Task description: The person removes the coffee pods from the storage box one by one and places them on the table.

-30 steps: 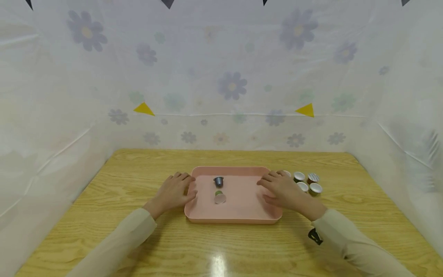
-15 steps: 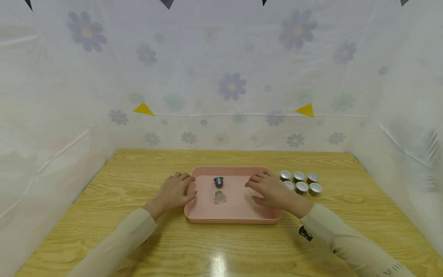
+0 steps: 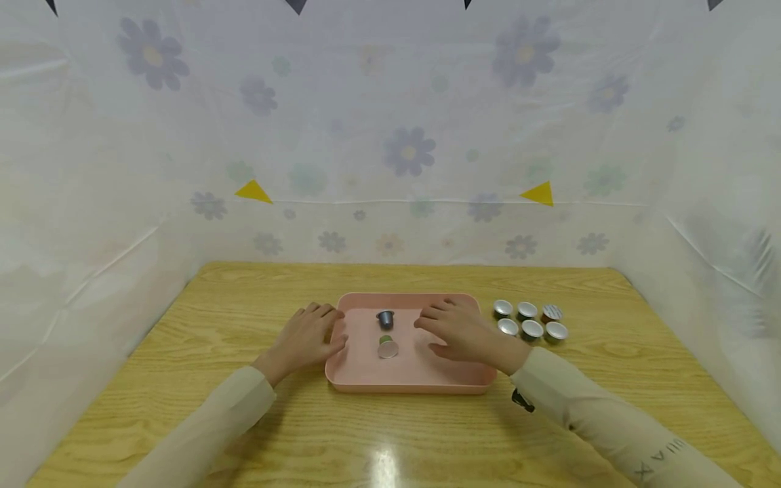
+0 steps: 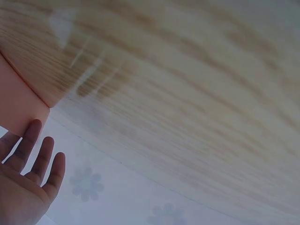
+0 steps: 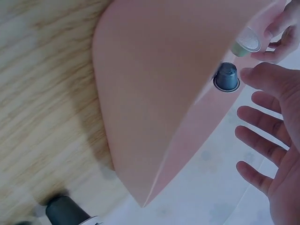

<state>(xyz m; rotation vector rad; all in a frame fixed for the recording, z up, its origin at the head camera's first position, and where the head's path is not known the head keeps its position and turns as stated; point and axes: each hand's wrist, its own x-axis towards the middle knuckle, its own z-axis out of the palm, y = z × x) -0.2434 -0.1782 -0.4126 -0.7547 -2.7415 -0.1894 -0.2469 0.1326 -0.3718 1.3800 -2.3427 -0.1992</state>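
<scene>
A pink tray (image 3: 360, 374) lies on the wooden table. Two coffee capsules are inside it, a dark blue-grey one (image 3: 386, 320) and, nearer me, a green one (image 3: 387, 349) tipped so its pale lid shows. My left hand (image 3: 305, 342) rests at the tray's left rim with fingers spread; the left wrist view shows its fingers (image 4: 32, 136) right at the pink wall. Over the right half of the tray hovers my right hand (image 3: 460, 332), holding nothing, its fingers loosely extended. The dark capsule (image 5: 227, 78) appears just beyond its thumb in the right wrist view.
Right of the tray stand several more capsules (image 3: 531, 331) in two rows, lids up. A patterned curtain (image 3: 342, 224) closes off the back of the table (image 3: 244, 434) and both sides. A black clip-like piece (image 3: 522, 400) shows at my right sleeve.
My right hand has moved left from the tray's right rim to over its interior, uncovering the capsules on the right. The left hand and the two capsules in the tray have stayed put.
</scene>
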